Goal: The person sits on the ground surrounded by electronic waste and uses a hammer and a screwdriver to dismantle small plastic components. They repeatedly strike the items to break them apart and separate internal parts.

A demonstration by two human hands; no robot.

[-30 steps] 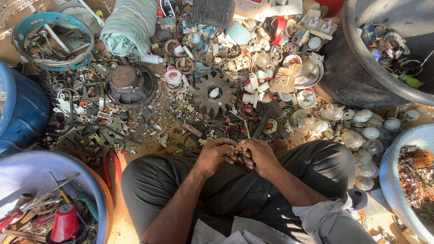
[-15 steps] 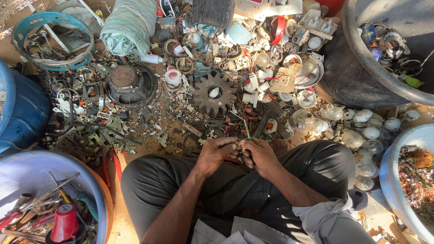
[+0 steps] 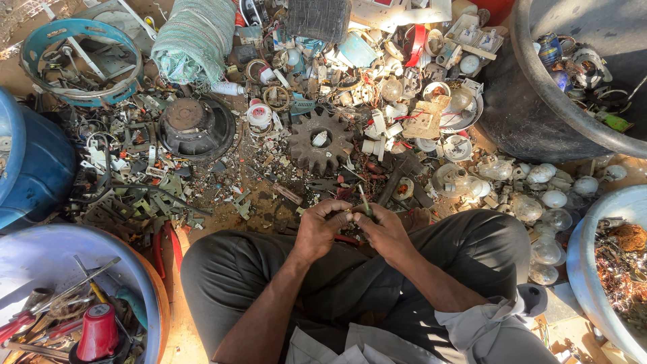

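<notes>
I sit cross-legged on the ground in dark trousers. My left hand (image 3: 321,229) and my right hand (image 3: 384,230) meet in front of my knees, both closed around a small metal scrap part (image 3: 350,214). A thin green-handled tool (image 3: 364,201) sticks up from between the fingers of my right hand. The small part is mostly hidden by my fingers. A rusty toothed gear (image 3: 321,141) lies on the ground just beyond my hands.
Scrap covers the ground: a dark speaker cone (image 3: 195,127), white sockets and bulbs (image 3: 542,202), a rolled green sack (image 3: 195,40). A blue basin of tools (image 3: 40,263) stands at lower left, a blue drum (image 3: 27,162) at left, a large black tub (image 3: 532,101) at upper right, a basin of copper wire (image 3: 623,263) at right.
My hands stay together in the same spot; the fingers shift slightly around the small part.
</notes>
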